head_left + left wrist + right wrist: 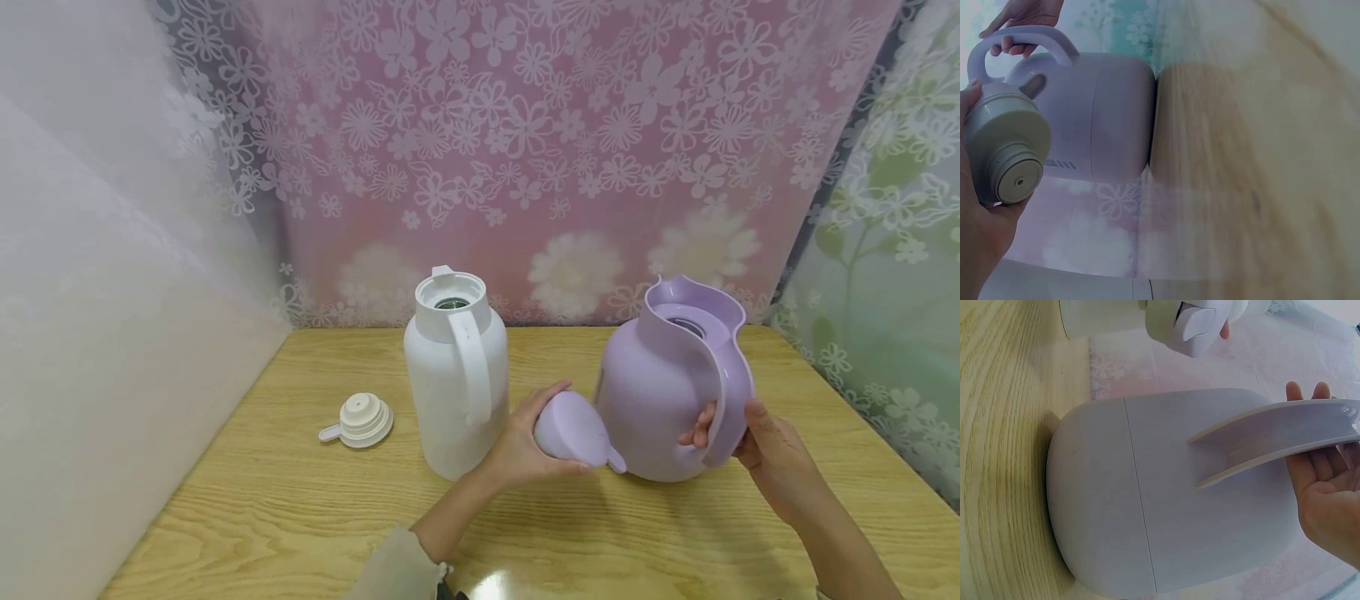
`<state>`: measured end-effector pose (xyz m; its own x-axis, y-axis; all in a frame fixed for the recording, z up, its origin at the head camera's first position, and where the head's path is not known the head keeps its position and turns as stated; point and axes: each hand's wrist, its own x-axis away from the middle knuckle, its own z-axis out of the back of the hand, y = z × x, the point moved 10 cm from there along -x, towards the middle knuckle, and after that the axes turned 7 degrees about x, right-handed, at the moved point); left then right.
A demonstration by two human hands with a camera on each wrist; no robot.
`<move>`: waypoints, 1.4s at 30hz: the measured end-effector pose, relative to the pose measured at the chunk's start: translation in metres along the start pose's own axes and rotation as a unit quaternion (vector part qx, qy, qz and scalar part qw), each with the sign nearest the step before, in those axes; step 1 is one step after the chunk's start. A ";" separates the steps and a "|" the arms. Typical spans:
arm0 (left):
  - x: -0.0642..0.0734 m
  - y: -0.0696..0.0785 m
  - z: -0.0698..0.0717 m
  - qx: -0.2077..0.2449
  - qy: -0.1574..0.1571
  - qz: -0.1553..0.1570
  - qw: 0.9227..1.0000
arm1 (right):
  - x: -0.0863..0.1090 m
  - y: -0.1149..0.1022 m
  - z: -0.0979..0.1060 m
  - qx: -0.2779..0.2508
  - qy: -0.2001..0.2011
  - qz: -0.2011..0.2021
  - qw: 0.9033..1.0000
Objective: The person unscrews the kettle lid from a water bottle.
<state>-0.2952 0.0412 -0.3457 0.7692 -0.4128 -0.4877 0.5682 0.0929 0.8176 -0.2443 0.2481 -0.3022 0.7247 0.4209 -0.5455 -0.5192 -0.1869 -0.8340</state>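
Note:
My left hand (525, 446) grips a purple jug stopper (576, 429) round its sides, tilted, its lever tab pointing right. In the left wrist view the stopper's pale stepped underside (1015, 140) shows, with a small hole at its centre. At the right stands a purple vacuum jug (637, 400), its mouth uncovered and its base at the table. Its curved handle (1272, 434) is held by my right hand (780, 467), fingers through the loop and thumb on the outer side. The stopper is apart from the jug, to the left of it.
A white vacuum jug (442, 375) stands uncovered just behind my left hand. Left of it a white stopper (365, 421) lies on the wooden table (247, 500), underside up. Flowered pink cloth (480, 150) hangs behind, and pale sheets flank both sides.

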 end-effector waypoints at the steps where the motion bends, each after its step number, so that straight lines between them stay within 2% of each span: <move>1: 0.000 -0.001 0.000 -0.004 -0.002 0.008 1.000 | 0.000 0.000 0.000 -0.002 0.001 0.001 1.000; 5: 0.000 -0.007 -0.003 -0.005 -0.009 0.037 0.999 | 0.000 0.001 0.002 -0.002 0.005 0.000 1.000; 7: 0.001 -0.008 -0.003 -0.010 -0.012 0.040 0.999 | 0.000 0.000 0.001 0.004 0.004 -0.003 1.000; 10: 0.001 -0.008 -0.004 -0.021 -0.016 0.034 0.999 | 0.000 -0.001 -0.001 0.008 -0.002 -0.004 1.000; 16: -0.002 -0.001 -0.004 -0.059 -0.024 -0.011 0.998 | 0.000 -0.001 0.000 0.004 0.000 0.001 1.000; 23: -0.002 -0.004 -0.005 -0.047 -0.033 0.022 0.998 | 0.000 0.000 0.001 -0.007 0.001 0.010 1.000; 27: -0.002 0.000 -0.007 -0.065 -0.042 -0.001 0.997 | 0.000 0.000 0.001 -0.004 0.004 0.008 1.000; 30: -0.002 0.003 -0.008 -0.089 -0.045 -0.024 0.995 | 0.000 -0.001 0.000 -0.006 0.001 0.009 1.000; 34: -0.003 0.003 -0.009 -0.120 -0.052 -0.037 0.991 | -0.001 -0.001 -0.001 -0.006 -0.005 0.013 1.000; 38: -0.004 0.002 -0.013 -0.168 -0.075 -0.034 0.982 | -0.001 -0.001 -0.001 -0.007 -0.002 0.012 1.000; 42: -0.004 -0.001 -0.020 -0.211 -0.114 -0.013 0.971 | 0.000 0.000 0.001 -0.008 0.003 0.006 1.000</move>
<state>-0.2930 0.0608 -0.3513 0.6953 -0.6061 -0.3863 0.6931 0.4232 0.5836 -0.2448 0.2487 -0.3017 0.7216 0.4130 -0.5555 -0.5205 -0.2053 -0.8288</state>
